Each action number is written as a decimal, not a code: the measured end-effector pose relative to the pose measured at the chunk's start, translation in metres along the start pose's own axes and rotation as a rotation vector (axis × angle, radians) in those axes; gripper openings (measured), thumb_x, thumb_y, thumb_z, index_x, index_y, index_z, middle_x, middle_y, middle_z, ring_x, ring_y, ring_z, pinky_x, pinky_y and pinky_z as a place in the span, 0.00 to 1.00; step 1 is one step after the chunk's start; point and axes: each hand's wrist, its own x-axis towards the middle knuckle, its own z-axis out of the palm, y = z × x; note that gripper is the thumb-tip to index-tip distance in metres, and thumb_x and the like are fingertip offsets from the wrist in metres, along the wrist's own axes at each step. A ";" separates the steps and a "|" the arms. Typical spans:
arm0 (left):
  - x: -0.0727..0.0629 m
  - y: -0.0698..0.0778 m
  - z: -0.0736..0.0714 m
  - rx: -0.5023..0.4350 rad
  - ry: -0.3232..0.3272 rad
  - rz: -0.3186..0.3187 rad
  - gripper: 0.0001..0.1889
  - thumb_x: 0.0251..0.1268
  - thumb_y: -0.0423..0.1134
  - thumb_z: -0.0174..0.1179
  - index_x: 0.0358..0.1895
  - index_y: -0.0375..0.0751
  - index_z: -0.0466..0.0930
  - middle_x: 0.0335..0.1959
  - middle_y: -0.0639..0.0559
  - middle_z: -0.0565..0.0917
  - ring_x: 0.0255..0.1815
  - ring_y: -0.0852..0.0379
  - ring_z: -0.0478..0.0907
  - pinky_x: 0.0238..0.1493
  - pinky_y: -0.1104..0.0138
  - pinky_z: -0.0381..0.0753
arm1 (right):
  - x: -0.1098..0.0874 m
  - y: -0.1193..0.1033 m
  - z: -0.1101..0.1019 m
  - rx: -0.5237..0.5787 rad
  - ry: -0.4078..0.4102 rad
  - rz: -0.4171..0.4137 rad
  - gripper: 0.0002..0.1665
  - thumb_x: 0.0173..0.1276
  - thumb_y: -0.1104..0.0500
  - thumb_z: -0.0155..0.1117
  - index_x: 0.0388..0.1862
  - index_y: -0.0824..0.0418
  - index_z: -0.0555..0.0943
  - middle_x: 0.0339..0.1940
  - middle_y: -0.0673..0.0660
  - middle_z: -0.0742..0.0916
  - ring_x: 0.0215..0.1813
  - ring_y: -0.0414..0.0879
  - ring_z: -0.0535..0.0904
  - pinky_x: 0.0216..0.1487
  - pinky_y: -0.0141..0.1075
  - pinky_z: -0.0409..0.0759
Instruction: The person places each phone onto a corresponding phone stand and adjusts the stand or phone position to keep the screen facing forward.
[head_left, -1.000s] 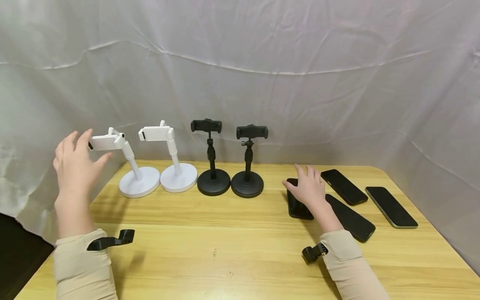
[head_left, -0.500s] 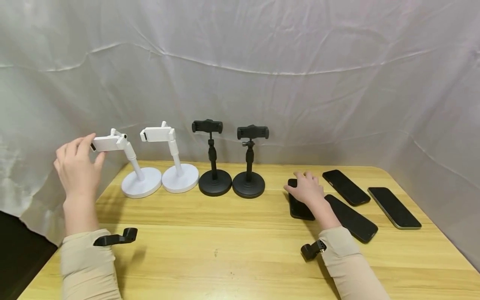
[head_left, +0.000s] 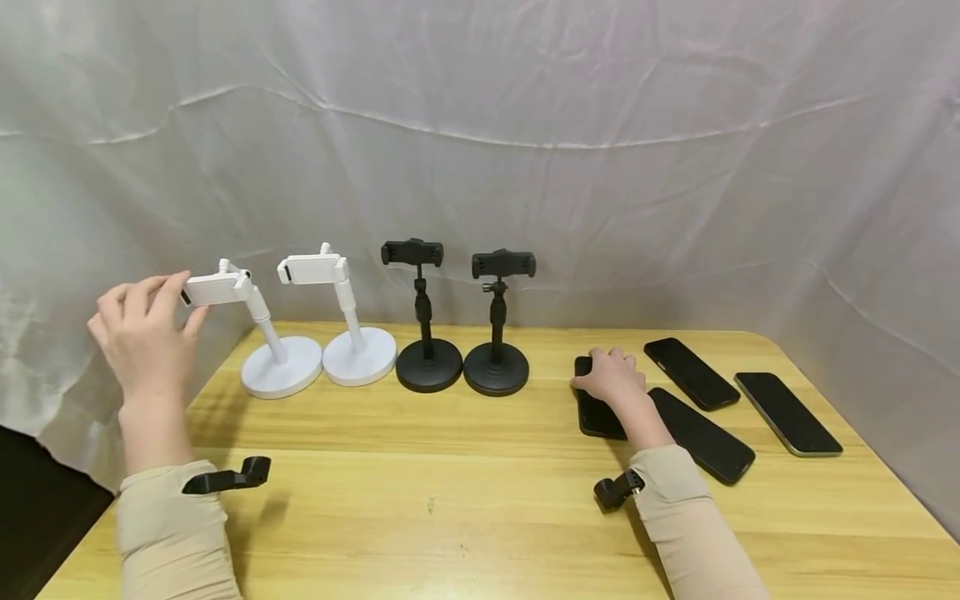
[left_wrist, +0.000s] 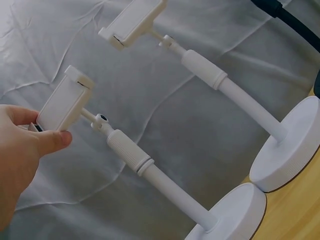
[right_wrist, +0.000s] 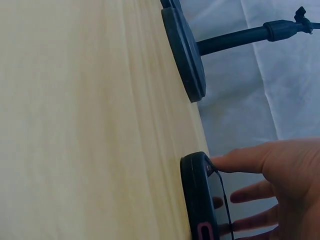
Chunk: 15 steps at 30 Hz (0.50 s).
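Observation:
My left hand (head_left: pixel 146 337) pinches the outer jaw end of the leftmost white phone stand (head_left: pixel 279 367). The left wrist view shows the thumb (left_wrist: pixel 52 141) along one side of its clamp (left_wrist: pixel 62 105) and a finger at the other. Across the table, my right hand (head_left: pixel 617 379) lies over a black phone (head_left: pixel 596 417) flat on the wood. In the right wrist view, the thumb touches the edge of that phone (right_wrist: pixel 197 192), while the other fingers extend over its screen, which reflects them.
A second white stand (head_left: pixel 358 358) and two black stands (head_left: pixel 428 367) (head_left: pixel 496 369) line the back of the table (head_left: pixel 420 500). Three more phones lie at the right (head_left: pixel 692 374) (head_left: pixel 701 435) (head_left: pixel 787 414). Grey curtain (head_left: pixel 480 183) hangs behind.
My left hand has closed in from beside the white stand's clamp and now pinches it. The right hand has lowered onto the phone, its fingers drawing in.

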 end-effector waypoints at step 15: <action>-0.001 -0.001 0.000 -0.010 0.030 0.031 0.22 0.56 0.35 0.69 0.56 0.42 0.81 0.52 0.35 0.81 0.57 0.33 0.66 0.54 0.39 0.59 | 0.007 0.006 0.001 -0.006 -0.030 -0.003 0.47 0.64 0.40 0.62 0.75 0.59 0.61 0.73 0.74 0.59 0.69 0.77 0.55 0.55 0.68 0.69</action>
